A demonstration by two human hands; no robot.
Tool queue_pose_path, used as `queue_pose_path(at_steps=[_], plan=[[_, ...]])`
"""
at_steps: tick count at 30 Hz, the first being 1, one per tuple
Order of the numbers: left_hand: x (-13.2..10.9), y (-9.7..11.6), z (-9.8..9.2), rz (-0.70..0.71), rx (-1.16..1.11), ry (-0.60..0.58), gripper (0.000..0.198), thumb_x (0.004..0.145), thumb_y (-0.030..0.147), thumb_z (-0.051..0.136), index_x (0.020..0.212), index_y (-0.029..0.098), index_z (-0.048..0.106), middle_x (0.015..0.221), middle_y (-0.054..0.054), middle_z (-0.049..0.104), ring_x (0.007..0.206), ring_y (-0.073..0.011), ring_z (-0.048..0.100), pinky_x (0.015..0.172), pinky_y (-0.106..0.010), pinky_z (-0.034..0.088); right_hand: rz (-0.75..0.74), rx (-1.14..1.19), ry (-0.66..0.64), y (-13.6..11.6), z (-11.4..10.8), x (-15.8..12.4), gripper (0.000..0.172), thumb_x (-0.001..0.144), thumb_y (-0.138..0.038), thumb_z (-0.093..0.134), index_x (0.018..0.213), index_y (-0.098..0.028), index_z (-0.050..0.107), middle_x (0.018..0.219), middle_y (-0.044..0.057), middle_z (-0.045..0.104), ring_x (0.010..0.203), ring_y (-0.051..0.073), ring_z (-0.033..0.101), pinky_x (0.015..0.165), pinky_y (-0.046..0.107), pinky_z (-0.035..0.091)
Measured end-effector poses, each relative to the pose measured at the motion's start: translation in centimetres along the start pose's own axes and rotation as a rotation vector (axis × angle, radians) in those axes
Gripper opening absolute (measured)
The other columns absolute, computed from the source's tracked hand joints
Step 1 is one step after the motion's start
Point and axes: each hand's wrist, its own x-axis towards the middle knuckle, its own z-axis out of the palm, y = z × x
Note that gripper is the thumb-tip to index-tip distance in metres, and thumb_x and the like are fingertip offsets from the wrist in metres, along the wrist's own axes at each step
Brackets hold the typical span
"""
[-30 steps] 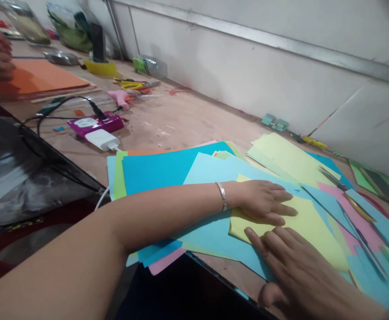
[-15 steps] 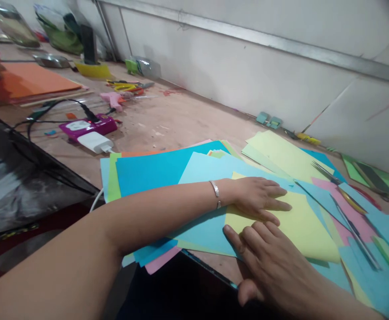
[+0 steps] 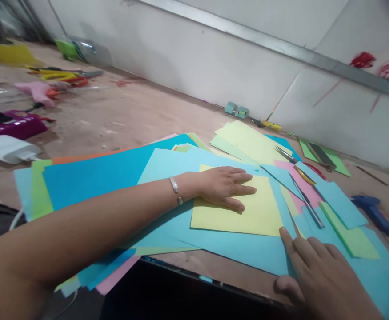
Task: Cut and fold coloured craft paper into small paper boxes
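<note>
My left hand (image 3: 226,186) lies flat with its fingers spread on a pale yellow sheet of paper (image 3: 234,221), pressing it down. A silver bangle circles that wrist. Beneath the yellow sheet is a larger light blue sheet (image 3: 167,222), on a stack with a darker blue sheet (image 3: 90,173). My right hand (image 3: 321,266) is at the yellow sheet's lower right corner, where the index fingertip appears to touch it. Its thumb stands apart and the other fingers are partly bent, with nothing visible in them.
Scissors (image 3: 309,171) and a silver pen-like tool (image 3: 306,200) lie on paper scraps to the right. Further right is a blue glue gun (image 3: 376,213). A purple power strip (image 3: 17,126), a white charger (image 3: 9,149) and a pink glue gun (image 3: 37,91) sit left. A wall runs behind.
The view has swung right. My right hand has moved from beside my left hand to the yellow sheet's lower right corner. That sheet's right side now lies flatter; my left hand stays on it.
</note>
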Motion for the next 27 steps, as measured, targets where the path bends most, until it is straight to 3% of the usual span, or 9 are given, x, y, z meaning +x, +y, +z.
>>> queue_pose_path(at_steps=[3, 6, 13, 19, 23, 27], plan=[[0.0, 0.0, 0.0, 0.001, 0.021, 0.0, 0.073, 0.09, 0.068, 0.037, 0.15, 0.027, 0.032, 0.161, -0.004, 0.019, 0.148, -0.0252, 0.012, 0.12, -0.041, 0.011, 0.072, -0.049, -0.029, 0.4, -0.6, -0.3, 0.064, 0.1, -0.047, 0.019, 0.12, 0.002, 0.054, 0.074, 0.009, 0.054, 0.066, 0.024, 0.047, 0.058, 0.038, 0.035], [0.1, 0.1, 0.1, 0.005, 0.025, 0.019, 0.072, 0.09, 0.067, 0.039, 0.149, 0.027, 0.034, 0.16, -0.004, 0.021, 0.148, -0.0261, 0.015, 0.12, -0.041, 0.013, 0.072, -0.012, -0.002, 0.0, -1.4, 1.1, 0.061, 0.1, -0.045, 0.021, 0.126, 0.001, 0.052, 0.076, 0.009, 0.054, 0.068, 0.024, 0.046, 0.06, 0.038, 0.036], [-0.3, 0.4, -0.3, -0.007, -0.01, 0.039, 0.068, 0.09, 0.063, 0.043, 0.147, 0.027, 0.038, 0.159, -0.003, 0.025, 0.147, -0.0262, 0.018, 0.12, -0.04, 0.014, -0.071, 0.176, 0.051, -4.3, -2.1, 6.7, 0.081, 0.091, -0.067, 0.025, 0.12, 0.0, 0.06, 0.073, 0.007, 0.054, 0.066, 0.022, 0.043, 0.059, 0.036, 0.033], [-0.4, 0.5, -0.2, -0.001, -0.026, 0.06, 0.065, 0.091, 0.061, 0.045, 0.146, 0.027, 0.04, 0.159, -0.003, 0.026, 0.147, -0.0254, 0.018, 0.12, -0.039, 0.015, -0.173, 0.316, 0.089, -7.5, -2.8, 11.1, 0.088, 0.083, -0.078, 0.019, 0.097, -0.008, 0.07, 0.068, 0.007, 0.051, 0.064, 0.021, 0.039, 0.057, 0.036, 0.029], [-0.4, 0.6, -0.3, -0.009, -0.034, 0.06, 0.064, 0.091, 0.059, 0.047, 0.145, 0.027, 0.041, 0.159, -0.003, 0.026, 0.147, -0.0255, 0.018, 0.119, -0.038, 0.014, -0.204, 0.39, 0.081, -9.0, -2.7, 13.2, 0.098, 0.079, -0.082, 0.011, 0.108, -0.005, 0.065, 0.068, 0.007, 0.051, 0.063, 0.021, 0.037, 0.056, 0.036, 0.028], [-0.4, 0.7, -0.4, 0.0, -0.027, 0.059, 0.064, 0.091, 0.057, 0.05, 0.146, 0.025, 0.041, 0.159, -0.005, 0.026, 0.147, -0.0269, 0.018, 0.119, -0.038, 0.014, -0.178, 0.451, 0.068, -8.9, -2.2, 12.9, 0.107, 0.078, -0.083, 0.007, 0.125, 0.0, 0.055, 0.07, 0.006, 0.052, 0.065, 0.021, 0.039, 0.06, 0.038, 0.033]])
